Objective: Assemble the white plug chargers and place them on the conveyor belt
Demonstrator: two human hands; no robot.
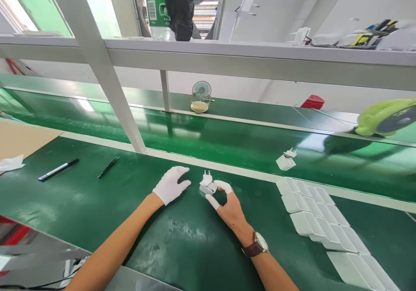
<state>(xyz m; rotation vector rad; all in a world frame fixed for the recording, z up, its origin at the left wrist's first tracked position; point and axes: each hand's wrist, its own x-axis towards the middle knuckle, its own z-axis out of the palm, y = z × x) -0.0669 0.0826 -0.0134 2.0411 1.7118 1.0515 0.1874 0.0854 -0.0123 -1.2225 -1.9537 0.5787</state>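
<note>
Between right hand (232,208) fingers (222,185), white plug adapter (207,184), prongs up

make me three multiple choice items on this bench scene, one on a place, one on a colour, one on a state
1. Where does the pen lie?
A. left of the hands
B. on the stacked white adapters
C. on the top shelf

2. What colour is the bench mat?
A. red
B. green
C. yellow

3. What is the right hand doing?
A. resting flat
B. pinching the plug adapter
C. holding the small fan

Key: 1 A, it lies far left on the mat; 2 B, the surface is dark green; 3 B, capped fingertips grip the adapter while the gloved left hand rests beside it.
</note>
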